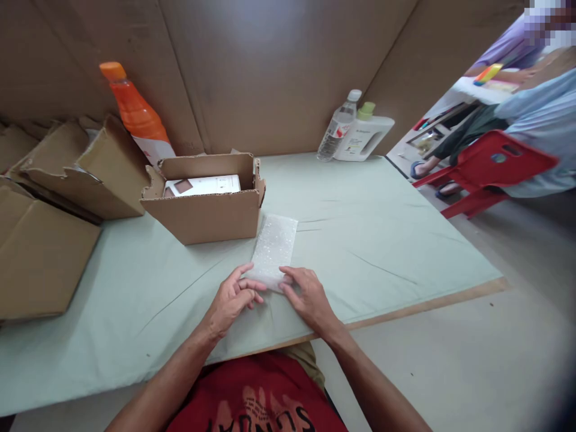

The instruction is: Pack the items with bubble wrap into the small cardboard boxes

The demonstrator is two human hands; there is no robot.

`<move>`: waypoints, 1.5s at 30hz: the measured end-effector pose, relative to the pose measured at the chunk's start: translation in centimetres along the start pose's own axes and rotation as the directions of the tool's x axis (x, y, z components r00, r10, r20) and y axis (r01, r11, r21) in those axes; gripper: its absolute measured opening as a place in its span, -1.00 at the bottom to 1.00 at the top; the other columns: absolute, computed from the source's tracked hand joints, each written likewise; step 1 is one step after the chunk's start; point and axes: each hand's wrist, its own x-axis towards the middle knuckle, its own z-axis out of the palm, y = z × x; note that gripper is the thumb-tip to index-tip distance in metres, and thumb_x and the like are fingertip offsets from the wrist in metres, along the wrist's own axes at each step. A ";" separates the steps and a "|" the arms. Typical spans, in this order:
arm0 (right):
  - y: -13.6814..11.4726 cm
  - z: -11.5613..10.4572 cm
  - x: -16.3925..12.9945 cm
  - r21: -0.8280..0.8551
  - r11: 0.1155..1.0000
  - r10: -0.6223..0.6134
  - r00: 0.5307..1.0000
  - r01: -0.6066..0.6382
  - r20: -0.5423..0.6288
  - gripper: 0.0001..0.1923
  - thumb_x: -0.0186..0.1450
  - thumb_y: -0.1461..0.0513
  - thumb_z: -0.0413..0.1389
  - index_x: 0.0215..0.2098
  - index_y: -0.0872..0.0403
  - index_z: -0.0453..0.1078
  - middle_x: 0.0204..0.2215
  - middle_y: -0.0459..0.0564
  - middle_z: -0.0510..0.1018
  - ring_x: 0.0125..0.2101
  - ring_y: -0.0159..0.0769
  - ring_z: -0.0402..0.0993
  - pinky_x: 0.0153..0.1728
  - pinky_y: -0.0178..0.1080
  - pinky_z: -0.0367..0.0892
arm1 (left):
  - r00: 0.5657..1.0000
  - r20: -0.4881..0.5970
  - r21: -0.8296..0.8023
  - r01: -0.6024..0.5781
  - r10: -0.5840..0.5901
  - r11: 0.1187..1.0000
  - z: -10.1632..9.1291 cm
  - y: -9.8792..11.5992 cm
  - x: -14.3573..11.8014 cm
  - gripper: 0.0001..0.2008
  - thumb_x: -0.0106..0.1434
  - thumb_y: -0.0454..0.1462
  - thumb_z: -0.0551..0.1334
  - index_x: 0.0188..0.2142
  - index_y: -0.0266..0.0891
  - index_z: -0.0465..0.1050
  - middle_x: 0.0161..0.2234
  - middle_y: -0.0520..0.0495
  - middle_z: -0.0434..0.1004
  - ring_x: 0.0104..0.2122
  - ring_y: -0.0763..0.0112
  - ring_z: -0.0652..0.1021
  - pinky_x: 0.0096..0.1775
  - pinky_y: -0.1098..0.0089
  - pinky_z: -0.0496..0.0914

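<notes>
A sheet of clear bubble wrap (275, 243) lies on the table in front of me, its near end raised and folded over. My left hand (234, 298) is at the near left corner with its fingers spread, the fingertips against the wrap. At the near right corner, my right hand (308, 294) has its thumb and fingers closed on the folded edge. Just beyond and to the left stands an open cardboard box (211, 221). Inside that box are white printed packs (207, 185).
More cardboard boxes (49, 252) stand at the left. An orange bottle (139, 117), a clear water bottle (337, 132) and a white jug (364, 139) stand along the cardboard partition (279, 72). At the right, people sit beyond the table edge, one on a red chair (504, 168).
</notes>
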 end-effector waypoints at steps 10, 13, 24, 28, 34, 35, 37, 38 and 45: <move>0.5 0.3 0.9 -0.264 0.961 -0.143 0.965 0.082 -0.221 -0.67 0.40 0.24 0.10 0.12 0.04 0.35 0.06 0.16 0.52 0.04 -0.05 0.42 0.00 -0.02 0.28 | 0.708 0.205 0.823 -0.498 0.675 0.273 -1.0 -2.8 -0.2 -0.54 0.23 -0.49 0.11 0.08 -0.19 0.45 0.13 -0.23 0.46 0.13 0.09 0.43 0.10 0.07 0.39; -0.4 -0.4 0.0 -0.211 0.960 -0.204 0.975 0.182 -0.090 -0.72 0.38 0.26 0.11 0.06 0.00 0.39 0.04 0.11 0.54 0.05 -0.08 0.43 0.00 -0.02 0.29 | 0.685 0.342 0.853 -0.513 0.643 0.093 -1.3 -2.8 0.8 -0.46 0.20 -0.53 0.12 0.16 -0.21 0.39 0.25 -0.24 0.36 0.25 0.01 0.31 0.16 0.00 0.35; -0.8 1.3 0.8 -0.196 0.965 -0.174 0.985 0.173 0.012 -0.74 0.41 0.34 0.05 -0.03 0.03 0.51 -0.18 0.05 0.66 -0.09 -0.12 0.52 -0.06 -0.01 0.32 | 0.711 0.375 0.798 -0.574 0.596 0.183 -1.2 -1.9 3.1 -0.63 0.25 -0.50 0.12 -0.06 -0.19 0.54 -0.04 -0.18 0.62 0.07 0.09 0.49 0.06 0.03 0.40; -1.5 -0.1 -0.6 -0.055 0.991 -0.120 0.990 0.124 0.076 -0.78 0.44 0.28 0.04 -0.05 0.03 0.50 -0.33 0.00 0.66 -0.28 -0.20 0.54 -0.19 -0.10 0.35 | 0.762 0.351 0.744 -0.580 0.545 0.331 -1.1 -1.2 1.1 -0.73 0.29 -0.43 0.13 -0.13 -0.19 0.55 -0.24 -0.12 0.65 -0.17 0.21 0.58 -0.08 0.17 0.44; -2.4 -1.6 -3.0 -0.135 0.985 -0.113 0.993 0.105 -0.047 -0.72 0.39 0.27 0.09 0.06 0.00 0.42 -0.03 0.12 0.57 -0.03 -0.09 0.48 -0.07 -0.03 0.35 | 0.858 0.268 0.715 -0.482 0.438 0.506 -0.5 -1.2 0.6 -0.69 0.30 -0.37 0.15 0.00 -0.18 0.51 -0.11 -0.12 0.65 -0.20 0.30 0.61 -0.11 0.30 0.48; -2.5 -1.6 -3.2 -0.165 0.979 -0.124 0.992 0.116 -0.038 -0.70 0.38 0.27 0.10 0.07 0.00 0.41 0.03 0.14 0.54 0.01 -0.07 0.45 -0.04 -0.01 0.34 | 0.858 0.261 0.725 -0.477 0.441 0.498 -0.3 -1.4 0.9 -0.67 0.29 -0.38 0.14 0.01 -0.18 0.50 -0.10 -0.12 0.64 -0.19 0.30 0.61 -0.11 0.31 0.49; -2.6 -1.5 -3.2 -0.210 0.966 -0.151 0.988 0.153 0.025 -0.67 0.35 0.27 0.14 0.08 0.01 0.41 0.08 0.14 0.52 0.06 -0.03 0.42 0.00 0.03 0.32 | 0.847 0.251 0.751 -0.476 0.469 0.458 -0.1 -1.7 1.3 -0.65 0.29 -0.39 0.13 0.03 -0.18 0.49 -0.09 -0.13 0.61 -0.16 0.28 0.59 -0.09 0.28 0.48; -2.6 -1.3 -3.1 -0.224 0.959 -0.164 0.985 0.172 0.055 -0.68 0.34 0.28 0.14 0.07 0.01 0.42 0.07 0.13 0.53 0.06 -0.02 0.41 0.00 0.04 0.31 | 0.834 0.246 0.765 -0.480 0.495 0.430 0.0 -1.8 1.5 -0.65 0.29 -0.39 0.12 0.03 -0.19 0.49 -0.08 -0.15 0.59 -0.12 0.25 0.58 -0.07 0.25 0.48; -2.1 -0.5 -2.7 -0.110 0.980 -0.164 0.986 0.164 0.005 -0.80 0.40 0.33 0.06 -0.06 0.03 0.45 -0.23 0.01 0.65 -0.21 -0.18 0.52 -0.13 -0.05 0.34 | 0.703 0.381 0.714 -0.636 0.600 0.292 -1.3 -2.4 -0.5 -0.65 0.26 -0.33 0.24 0.05 -0.20 0.46 0.06 -0.23 0.51 0.09 0.10 0.46 0.11 0.07 0.36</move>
